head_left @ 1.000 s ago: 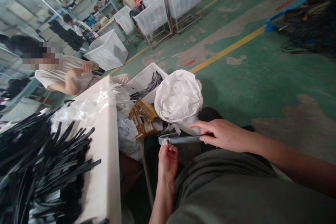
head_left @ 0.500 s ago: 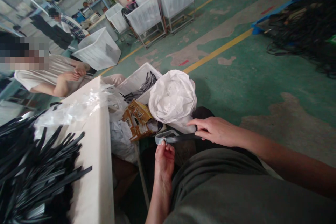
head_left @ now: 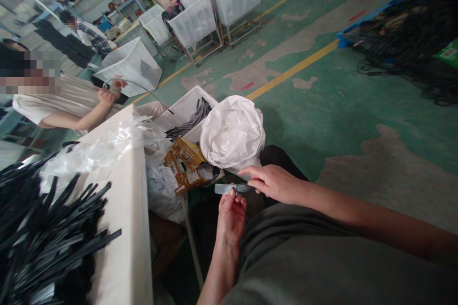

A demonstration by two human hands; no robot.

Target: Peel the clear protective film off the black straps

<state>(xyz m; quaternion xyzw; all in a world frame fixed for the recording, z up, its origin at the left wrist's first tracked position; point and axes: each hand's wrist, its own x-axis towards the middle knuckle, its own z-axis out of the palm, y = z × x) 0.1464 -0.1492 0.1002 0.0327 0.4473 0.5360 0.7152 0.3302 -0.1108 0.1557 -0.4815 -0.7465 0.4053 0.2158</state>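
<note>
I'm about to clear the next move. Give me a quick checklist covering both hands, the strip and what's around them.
1. Left hand grips the gray strip: ok, pinched between thumb and fingers.
2. Right hand grips the strip: ok, at the end away from the left hand.
3. Whole strip visible: not ok, the right hand's fingers cover part.
4. Right hand free of the white bag: cannot tell, they overlap in this view.
5. Co-worker's hands away from the strip: ok, they are beyond the table corner.
6. Black strips apart from both hands: ok, they lie on the table.
</note>
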